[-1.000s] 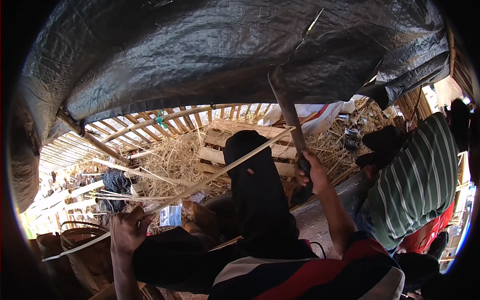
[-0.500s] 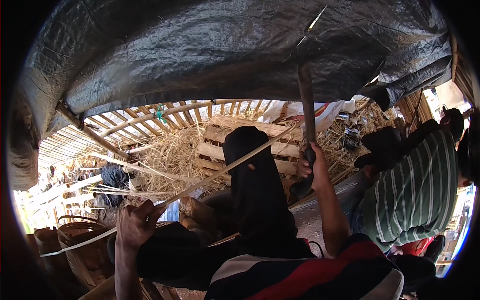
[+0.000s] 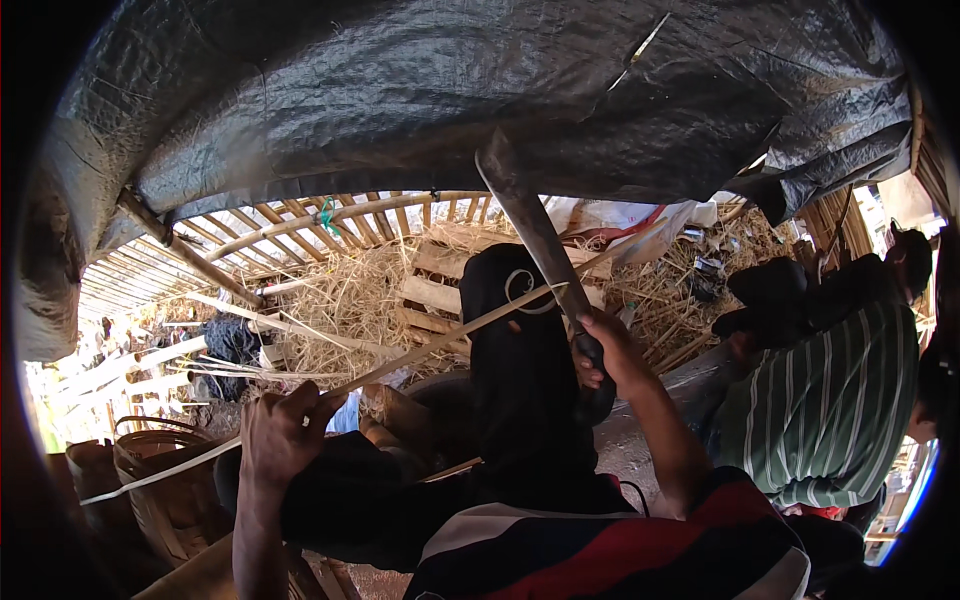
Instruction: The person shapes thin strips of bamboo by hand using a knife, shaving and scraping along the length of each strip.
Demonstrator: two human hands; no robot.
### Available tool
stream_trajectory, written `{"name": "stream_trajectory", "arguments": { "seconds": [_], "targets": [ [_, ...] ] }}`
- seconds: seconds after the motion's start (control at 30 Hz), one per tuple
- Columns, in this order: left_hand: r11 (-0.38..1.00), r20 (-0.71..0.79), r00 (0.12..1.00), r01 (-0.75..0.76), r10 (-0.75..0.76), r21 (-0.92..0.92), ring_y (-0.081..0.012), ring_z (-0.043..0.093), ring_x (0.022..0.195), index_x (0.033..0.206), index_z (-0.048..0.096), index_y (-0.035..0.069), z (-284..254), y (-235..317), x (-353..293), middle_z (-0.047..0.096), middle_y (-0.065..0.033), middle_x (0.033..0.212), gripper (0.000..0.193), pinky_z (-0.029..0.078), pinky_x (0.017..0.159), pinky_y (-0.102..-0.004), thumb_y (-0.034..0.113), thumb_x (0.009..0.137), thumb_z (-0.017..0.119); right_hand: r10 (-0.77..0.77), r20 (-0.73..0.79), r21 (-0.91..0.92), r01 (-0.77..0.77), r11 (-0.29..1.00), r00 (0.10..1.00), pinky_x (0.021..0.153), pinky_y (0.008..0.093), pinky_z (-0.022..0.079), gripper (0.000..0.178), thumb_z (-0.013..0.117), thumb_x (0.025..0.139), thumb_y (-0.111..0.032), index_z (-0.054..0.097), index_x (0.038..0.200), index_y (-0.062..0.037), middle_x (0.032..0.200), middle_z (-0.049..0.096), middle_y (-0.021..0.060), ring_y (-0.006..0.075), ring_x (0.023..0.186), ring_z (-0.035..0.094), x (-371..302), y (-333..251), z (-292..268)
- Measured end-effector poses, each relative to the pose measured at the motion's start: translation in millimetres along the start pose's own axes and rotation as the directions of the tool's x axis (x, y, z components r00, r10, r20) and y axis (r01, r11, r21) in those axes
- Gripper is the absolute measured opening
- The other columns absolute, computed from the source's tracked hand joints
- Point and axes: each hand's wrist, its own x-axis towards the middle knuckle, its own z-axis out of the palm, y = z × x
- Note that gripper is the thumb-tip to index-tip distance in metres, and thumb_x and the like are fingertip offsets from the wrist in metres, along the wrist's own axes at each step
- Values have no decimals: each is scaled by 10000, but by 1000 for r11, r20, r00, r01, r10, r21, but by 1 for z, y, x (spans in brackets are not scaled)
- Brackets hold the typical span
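Shaving step: left hand (image 3: 283, 432) clenched on bamboo strip (image 3: 440, 345), right hand (image 3: 600, 350) grasping knife (image 3: 535, 235); next stroke needs a shallow blade angle.

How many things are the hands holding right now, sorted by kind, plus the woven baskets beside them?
Bamboo strip, in the left hand: 1
Long-bladed knife, in the right hand: 1
Woven baskets, one at and another at the left edge: 2
Total: 4
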Motion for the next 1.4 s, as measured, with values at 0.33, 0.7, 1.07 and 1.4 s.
{"name": "stream_trajectory", "arguments": {
  "seconds": [0.33, 0.7, 1.07, 1.4],
  "targets": [
    [999, -21, 1000, -20, 21, 30, -347, 547, 459, 636, 537, 91, 1, 10, 8, 518, -110, 475, 308, 410, 407, -420, 299, 816, 676, 21, 81, 57, -25, 998, 996, 359, 258, 334, 354, 456, 921, -422, 482, 913, -69, 522, 408, 9, 92, 359, 377, 3, 8, 4],
    [1000, -10, 1000, -9, 9, 12, -321, 556, 441, 628, 547, 95, 0, 14, 13, 525, -98, 463, 315, 414, 404, -400, 311, 822, 669, 52, -102, 71, -45, 996, 993, 338, 248, 302, 368, 490, 887, -460, 488, 905, -92, 515, 401, -7, 87, 341, 346, 7, -4, 0],
    [1000, -87, 996, -6, 5, -18, -340, 539, 445, 607, 518, 72, 3, 23, 23, 521, -112, 476, 335, 390, 406, -413, 274, 827, 671, 54, -39, 57, -52, 997, 998, 338, 250, 291, 346, 471, 904, -426, 508, 884, -83, 515, 405, 8, 91, 335, 338, 13, -3, 19],
    [1000, -75, 997, 7, -7, -3, -330, 560, 458, 639, 561, 74, 9, 36, 37, 528, -113, 474, 327, 420, 425, -404, 317, 835, 661, 40, 132, -13, -39, 999, 990, 347, 254, 302, 336, 455, 925, -397, 491, 921, -63, 539, 414, 31, 108, 349, 347, 17, 4, 47]
  ]
}}
